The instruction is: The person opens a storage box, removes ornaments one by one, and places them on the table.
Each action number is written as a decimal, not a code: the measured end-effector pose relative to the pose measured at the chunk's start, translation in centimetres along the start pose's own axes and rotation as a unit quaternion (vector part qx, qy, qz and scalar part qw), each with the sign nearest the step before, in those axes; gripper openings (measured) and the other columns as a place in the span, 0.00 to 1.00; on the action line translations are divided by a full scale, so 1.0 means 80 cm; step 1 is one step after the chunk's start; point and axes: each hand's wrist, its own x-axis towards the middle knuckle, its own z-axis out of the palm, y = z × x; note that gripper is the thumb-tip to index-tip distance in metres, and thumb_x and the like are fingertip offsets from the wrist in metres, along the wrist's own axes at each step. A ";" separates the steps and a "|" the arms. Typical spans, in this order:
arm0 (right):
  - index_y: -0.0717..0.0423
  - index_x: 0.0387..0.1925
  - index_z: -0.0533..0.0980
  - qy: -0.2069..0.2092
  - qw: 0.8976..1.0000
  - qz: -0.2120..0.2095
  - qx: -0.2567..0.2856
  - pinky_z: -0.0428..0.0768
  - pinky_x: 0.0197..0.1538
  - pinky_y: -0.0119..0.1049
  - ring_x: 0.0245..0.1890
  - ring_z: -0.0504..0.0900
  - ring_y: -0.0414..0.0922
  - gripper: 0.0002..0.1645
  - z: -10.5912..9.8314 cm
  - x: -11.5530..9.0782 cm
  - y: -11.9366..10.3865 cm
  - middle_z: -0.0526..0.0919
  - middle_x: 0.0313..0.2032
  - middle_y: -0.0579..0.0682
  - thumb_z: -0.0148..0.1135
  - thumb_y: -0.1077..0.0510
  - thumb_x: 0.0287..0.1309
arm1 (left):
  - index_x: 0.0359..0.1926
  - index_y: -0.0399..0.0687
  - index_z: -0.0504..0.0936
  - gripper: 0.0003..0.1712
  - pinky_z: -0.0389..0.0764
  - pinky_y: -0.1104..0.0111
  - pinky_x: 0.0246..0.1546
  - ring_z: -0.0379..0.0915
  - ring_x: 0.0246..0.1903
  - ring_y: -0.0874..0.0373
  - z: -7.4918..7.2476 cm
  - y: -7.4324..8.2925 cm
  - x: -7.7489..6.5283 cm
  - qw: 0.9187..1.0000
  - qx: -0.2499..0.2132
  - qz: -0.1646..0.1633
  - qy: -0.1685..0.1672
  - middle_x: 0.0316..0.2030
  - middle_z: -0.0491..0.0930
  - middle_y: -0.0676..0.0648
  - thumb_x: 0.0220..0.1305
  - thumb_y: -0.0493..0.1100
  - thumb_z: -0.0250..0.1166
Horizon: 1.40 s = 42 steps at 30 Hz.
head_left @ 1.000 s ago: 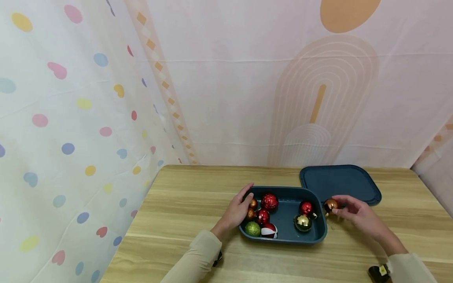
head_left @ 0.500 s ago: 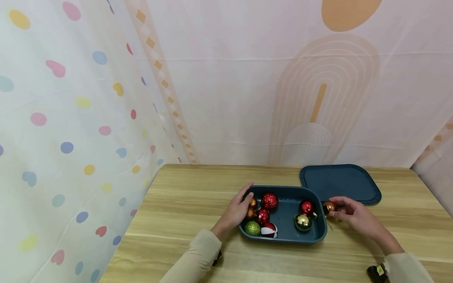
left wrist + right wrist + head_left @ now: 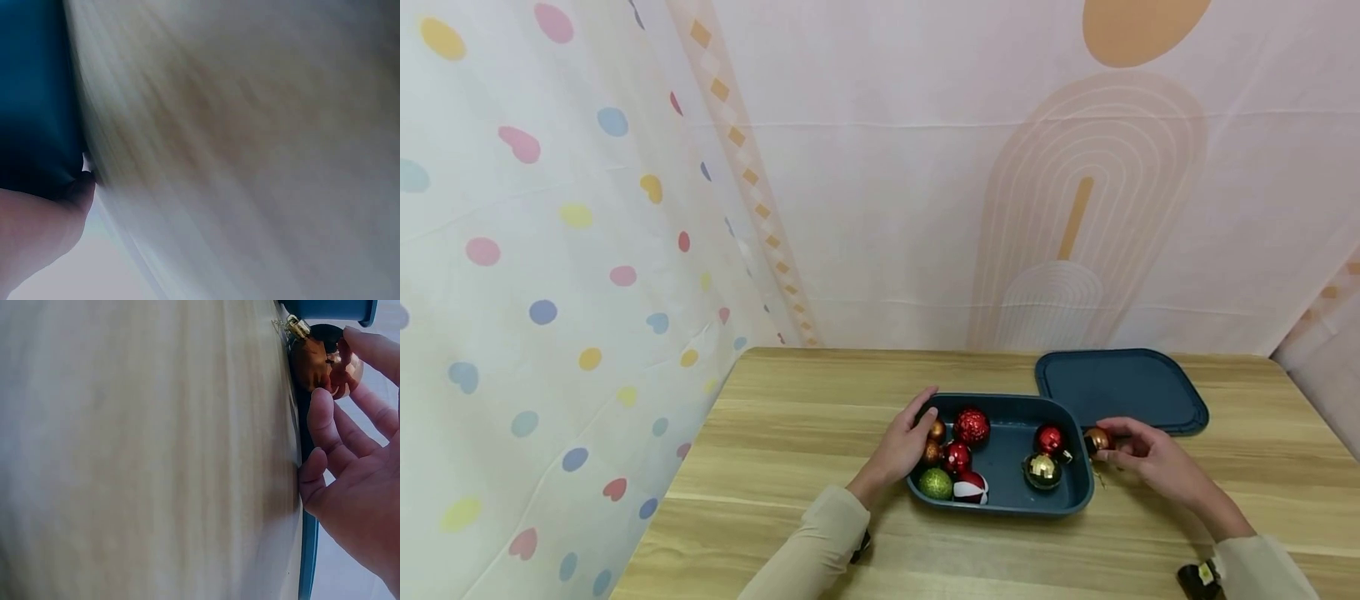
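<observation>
Where the wooden table (image 3: 775, 467) spreads out, dark blue box (image 3: 1003, 467) sits on it, matching lid (image 3: 1120, 387) lying flat behind and to the right. Left hand (image 3: 898, 446) grips box's left end, thumb over rim. Right hand (image 3: 1165, 467) pinches copper bauble (image 3: 1099, 439), just outside box's right wall. Inside box: six visible baubles (image 3: 957, 457) clustered left, red bauble (image 3: 1048, 439) and gold bauble (image 3: 1042, 471) right.
</observation>
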 end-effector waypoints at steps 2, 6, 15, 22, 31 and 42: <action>0.66 0.60 0.73 0.002 1.000 -0.016 -0.003 0.74 0.26 0.32 0.30 0.74 0.36 0.24 0.001 0.000 0.001 0.79 0.49 0.62 0.64 0.61 0.64 | 0.75 0.67 0.60 0.29 0.52 0.46 0.73 0.48 0.75 0.51 0.000 -0.001 0.000 1.000 0.002 -0.001 -0.001 0.75 0.56 0.57 0.78 0.59 0.45; 0.68 0.59 0.73 0.004 0.999 -0.032 -0.001 0.76 0.29 0.32 0.30 0.76 0.36 0.23 0.002 0.001 0.002 0.80 0.48 0.62 0.64 0.63 0.64 | 0.75 0.67 0.60 0.28 0.52 0.46 0.73 0.47 0.75 0.52 -0.001 -0.001 0.000 1.000 0.004 0.003 -0.002 0.75 0.56 0.57 0.78 0.58 0.45; 0.67 0.60 0.72 -0.001 1.000 -0.023 0.004 0.75 0.28 0.33 0.29 0.75 0.39 0.24 -0.001 0.002 0.001 0.80 0.47 0.59 0.63 0.61 0.65 | 0.75 0.63 0.60 0.28 0.52 0.46 0.73 0.48 0.75 0.50 0.000 -0.003 0.002 1.000 0.004 0.014 0.002 0.75 0.56 0.54 0.79 0.56 0.45; 0.61 0.57 0.75 0.056 0.995 -0.059 -0.051 0.71 0.27 0.33 0.27 0.71 0.39 0.21 -0.002 0.002 -0.022 0.79 0.36 0.50 0.64 0.58 0.65 | 0.75 0.63 0.61 0.28 0.51 0.46 0.73 0.48 0.75 0.50 0.000 -0.004 0.002 1.000 0.001 0.015 -0.002 0.75 0.56 0.54 0.79 0.56 0.45; 0.56 0.53 0.78 -0.001 0.980 -0.189 -0.062 0.66 0.22 0.30 0.22 0.64 0.34 0.20 0.029 0.007 -0.087 0.70 0.26 0.46 0.70 0.62 0.58 | 0.76 0.62 0.60 0.28 0.51 0.46 0.73 0.48 0.75 0.50 -0.004 -0.002 0.001 1.000 0.001 0.019 -0.002 0.75 0.56 0.53 0.79 0.55 0.45; 0.59 0.56 0.77 -0.107 0.975 -0.164 -0.108 0.71 0.28 0.29 0.26 0.69 0.36 0.26 0.050 0.016 -0.096 0.80 0.46 0.53 0.70 0.52 0.60 | 0.76 0.64 0.60 0.28 0.52 0.46 0.73 0.48 0.75 0.50 -0.004 -0.003 0.004 1.000 -0.004 0.012 -0.003 0.75 0.56 0.53 0.79 0.56 0.45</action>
